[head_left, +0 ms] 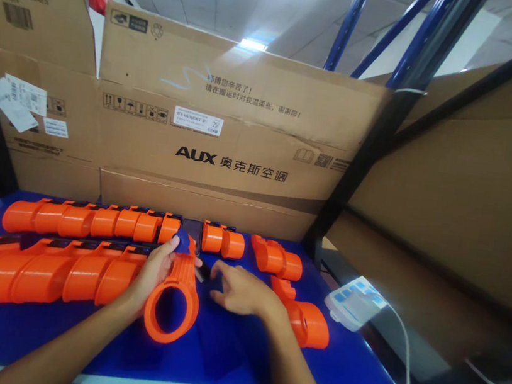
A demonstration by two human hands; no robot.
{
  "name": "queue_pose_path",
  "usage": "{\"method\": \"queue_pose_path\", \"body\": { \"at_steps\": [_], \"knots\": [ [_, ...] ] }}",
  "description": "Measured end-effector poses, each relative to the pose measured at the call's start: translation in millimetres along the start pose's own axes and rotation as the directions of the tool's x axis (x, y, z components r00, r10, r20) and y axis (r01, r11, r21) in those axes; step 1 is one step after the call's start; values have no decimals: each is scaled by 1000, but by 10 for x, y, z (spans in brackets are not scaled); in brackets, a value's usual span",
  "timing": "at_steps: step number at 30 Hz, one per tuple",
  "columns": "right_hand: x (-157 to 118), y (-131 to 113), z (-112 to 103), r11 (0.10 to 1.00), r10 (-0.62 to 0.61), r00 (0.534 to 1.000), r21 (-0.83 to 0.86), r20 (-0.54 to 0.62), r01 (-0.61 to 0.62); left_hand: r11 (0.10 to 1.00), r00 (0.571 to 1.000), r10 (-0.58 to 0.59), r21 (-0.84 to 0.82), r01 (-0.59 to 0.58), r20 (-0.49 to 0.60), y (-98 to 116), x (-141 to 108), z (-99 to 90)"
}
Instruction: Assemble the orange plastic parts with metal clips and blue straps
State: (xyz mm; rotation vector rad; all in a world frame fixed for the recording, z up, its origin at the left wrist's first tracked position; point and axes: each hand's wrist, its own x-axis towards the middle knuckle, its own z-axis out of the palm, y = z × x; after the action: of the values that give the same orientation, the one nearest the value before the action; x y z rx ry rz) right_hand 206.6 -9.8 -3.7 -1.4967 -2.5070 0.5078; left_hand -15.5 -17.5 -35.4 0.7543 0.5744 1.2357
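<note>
My left hand (pixel 156 270) is closed around the upper part of an orange plastic part with a round ring (pixel 194 310) at its lower end. A blue piece (pixel 183 242) caps its top, under my thumb. Just right of this part is a small black piece (pixel 202 269); whether it is attached cannot be made out. Close by it, my right hand (pixel 240 288) hovers with bent fingers, thumb and forefinger apart and nothing visible between them. Similar orange parts stand in a back row (pixel 125 223) and a front row (pixel 42 273) on the left.
More orange parts (pixel 308 323) lie at the right on the blue table (pixel 233 354). A dark phone-like slab (pixel 192 227) sits in the back row. A white box with a cable (pixel 357 301) rests at the right edge. Cardboard (pixel 244 139) walls the back, beside a dark rack post (pixel 361 150).
</note>
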Motion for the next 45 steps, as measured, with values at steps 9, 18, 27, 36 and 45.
{"method": "queue_pose_path", "body": {
  "at_steps": [9, 18, 27, 36, 45],
  "knots": [
    [69, 65, 10, 995, -89, 988, 42, -130, 95, 993, 991, -93, -61, 99, 101, -34, -57, 31],
    [192, 109, 43, 829, 91, 800, 490, -593, 269, 985, 969, -97, 161, 61, 226, -81, -72, 22],
    [71, -101, -33, 695, -36, 874, 617, -484, 370, 997, 977, -63, -26, 70, 202, -45, -94, 28],
    [64, -232, -8, 499, -38, 909, 781, -414, 377, 1000, 977, -13, 17, 9, 213, -46, -116, 61],
    [71, -176, 18, 501, -50, 867, 738, -496, 451, 988, 988, 115, 90, -124, 105, -24, -58, 32]
  ]
}}
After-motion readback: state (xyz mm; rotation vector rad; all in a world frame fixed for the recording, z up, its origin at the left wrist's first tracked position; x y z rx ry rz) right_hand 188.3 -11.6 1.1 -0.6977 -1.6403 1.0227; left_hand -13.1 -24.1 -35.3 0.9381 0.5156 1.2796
